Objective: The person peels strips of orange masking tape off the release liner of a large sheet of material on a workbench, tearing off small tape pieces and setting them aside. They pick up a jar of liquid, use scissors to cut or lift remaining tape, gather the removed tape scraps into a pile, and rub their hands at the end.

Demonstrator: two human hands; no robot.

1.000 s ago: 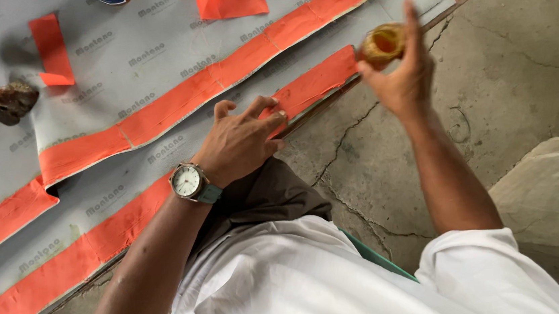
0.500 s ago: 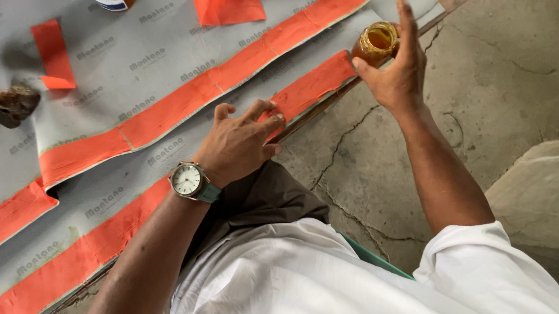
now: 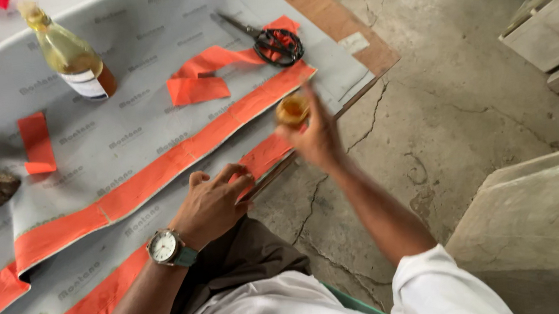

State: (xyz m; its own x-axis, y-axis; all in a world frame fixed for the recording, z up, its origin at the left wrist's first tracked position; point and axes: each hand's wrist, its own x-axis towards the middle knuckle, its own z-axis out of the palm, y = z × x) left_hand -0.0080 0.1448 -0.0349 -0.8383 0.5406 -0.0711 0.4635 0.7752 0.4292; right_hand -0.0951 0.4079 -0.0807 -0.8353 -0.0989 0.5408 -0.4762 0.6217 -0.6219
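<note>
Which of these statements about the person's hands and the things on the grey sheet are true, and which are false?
1. The right hand holds a small yellowish container. True.
2. The left hand grips the scissors. False: it rests flat on the grey sheet; the scissors lie apart.
3. A bottle lies on the sheet. True.
4. The watch is on the right wrist. False: it is on the left.

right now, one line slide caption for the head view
Left hand rests on orange strip; right hand lifts a small yellowish container.
</note>
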